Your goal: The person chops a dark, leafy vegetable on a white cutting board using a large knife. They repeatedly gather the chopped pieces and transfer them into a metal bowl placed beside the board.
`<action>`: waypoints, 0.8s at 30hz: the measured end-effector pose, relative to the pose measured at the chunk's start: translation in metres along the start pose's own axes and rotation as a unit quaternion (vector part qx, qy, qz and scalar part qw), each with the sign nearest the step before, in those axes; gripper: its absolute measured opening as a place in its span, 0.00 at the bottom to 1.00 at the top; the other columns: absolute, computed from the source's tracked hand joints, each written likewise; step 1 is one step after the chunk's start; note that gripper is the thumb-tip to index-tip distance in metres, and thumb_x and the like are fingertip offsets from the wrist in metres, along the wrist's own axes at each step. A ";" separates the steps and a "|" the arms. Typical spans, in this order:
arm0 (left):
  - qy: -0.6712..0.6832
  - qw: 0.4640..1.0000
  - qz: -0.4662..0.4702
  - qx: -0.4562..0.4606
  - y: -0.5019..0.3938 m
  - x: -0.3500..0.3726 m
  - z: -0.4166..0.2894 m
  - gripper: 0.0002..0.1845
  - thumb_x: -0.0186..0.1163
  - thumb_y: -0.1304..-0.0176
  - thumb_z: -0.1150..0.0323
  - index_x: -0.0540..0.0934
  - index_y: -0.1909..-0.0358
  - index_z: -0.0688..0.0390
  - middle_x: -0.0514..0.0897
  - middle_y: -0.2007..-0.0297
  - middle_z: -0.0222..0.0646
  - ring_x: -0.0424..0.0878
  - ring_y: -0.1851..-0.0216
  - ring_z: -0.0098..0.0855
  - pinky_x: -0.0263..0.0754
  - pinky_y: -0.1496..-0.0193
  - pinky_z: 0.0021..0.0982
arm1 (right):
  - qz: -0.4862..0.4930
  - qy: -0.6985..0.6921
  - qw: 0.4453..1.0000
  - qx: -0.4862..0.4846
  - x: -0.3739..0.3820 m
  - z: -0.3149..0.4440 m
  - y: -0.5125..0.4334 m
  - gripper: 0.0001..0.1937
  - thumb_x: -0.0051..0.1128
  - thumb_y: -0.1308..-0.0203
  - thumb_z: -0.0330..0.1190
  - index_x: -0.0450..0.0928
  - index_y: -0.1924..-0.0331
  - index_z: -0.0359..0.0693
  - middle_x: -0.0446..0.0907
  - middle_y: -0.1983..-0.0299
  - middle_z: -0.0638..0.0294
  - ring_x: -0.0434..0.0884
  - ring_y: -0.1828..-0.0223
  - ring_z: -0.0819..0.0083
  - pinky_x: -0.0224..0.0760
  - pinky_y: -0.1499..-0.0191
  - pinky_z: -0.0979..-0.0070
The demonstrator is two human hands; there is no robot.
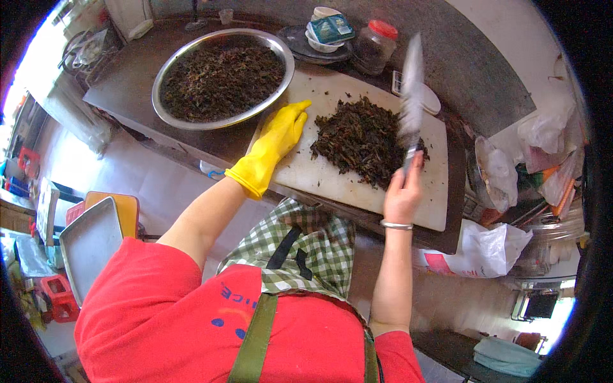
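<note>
My right hand (403, 194), bare with a bangle at the wrist, grips the handle of a knife (413, 91); its blade is blurred and raised over the right side of a heap of dark chopped leafy greens (359, 139). The heap lies on a white cutting board (311, 177). My left hand (282, 131), in a yellow rubber glove, rests at the board's left edge, left of the heap, and holds nothing that I can see. Behind it stands a wide steel basin (160, 112) filled with finely chopped dark greens.
At the table's back are stacked white bowls (322, 45) with a green packet on top, and a jar with a red lid (376, 45). A white lid or dish (431, 101) lies by the board's far right corner. Plastic bags (493, 246) crowd the right side.
</note>
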State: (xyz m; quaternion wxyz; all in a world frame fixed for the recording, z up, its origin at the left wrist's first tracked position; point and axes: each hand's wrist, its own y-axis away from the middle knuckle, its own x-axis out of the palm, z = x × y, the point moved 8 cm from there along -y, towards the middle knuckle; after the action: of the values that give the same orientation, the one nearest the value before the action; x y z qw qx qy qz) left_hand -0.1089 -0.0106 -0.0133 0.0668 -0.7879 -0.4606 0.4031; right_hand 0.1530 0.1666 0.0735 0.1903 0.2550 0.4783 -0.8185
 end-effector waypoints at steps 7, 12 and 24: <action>0.053 0.998 -0.027 -0.024 -0.002 -0.002 0.008 0.20 0.52 0.23 0.66 0.78 0.34 0.60 0.82 0.38 0.52 0.77 0.36 0.52 0.69 0.31 0.43 | 0.051 -0.061 0.988 0.135 0.003 -0.014 -0.007 0.29 0.56 0.29 0.24 0.69 0.25 0.44 0.88 0.62 0.44 0.83 0.74 0.69 0.76 0.69 0.68; 0.088 0.993 -0.050 -0.055 0.000 -0.007 0.013 0.20 0.51 0.23 0.66 0.78 0.34 0.60 0.81 0.37 0.50 0.76 0.34 0.50 0.68 0.29 0.40 | 0.158 -0.014 0.975 0.154 0.034 -0.003 0.006 0.30 0.57 0.30 0.28 0.68 0.24 0.48 0.86 0.55 0.40 0.89 0.64 0.49 0.81 0.59 0.57; 0.035 0.994 -0.080 -0.059 0.000 -0.014 0.021 0.21 0.49 0.20 0.62 0.77 0.33 0.59 0.79 0.35 0.53 0.74 0.31 0.51 0.65 0.27 0.40 | 0.220 -0.006 0.972 0.078 0.055 0.040 0.018 0.29 0.60 0.33 0.28 0.72 0.27 0.48 0.84 0.70 0.46 0.84 0.73 0.51 0.77 0.67 0.58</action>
State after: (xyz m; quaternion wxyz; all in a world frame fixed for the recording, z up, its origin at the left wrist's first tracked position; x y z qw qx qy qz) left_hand -0.1270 -0.0274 -0.0196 0.0684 -0.7648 -0.5423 0.3411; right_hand 0.1097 0.1192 0.0450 0.3480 0.3628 0.3441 -0.7931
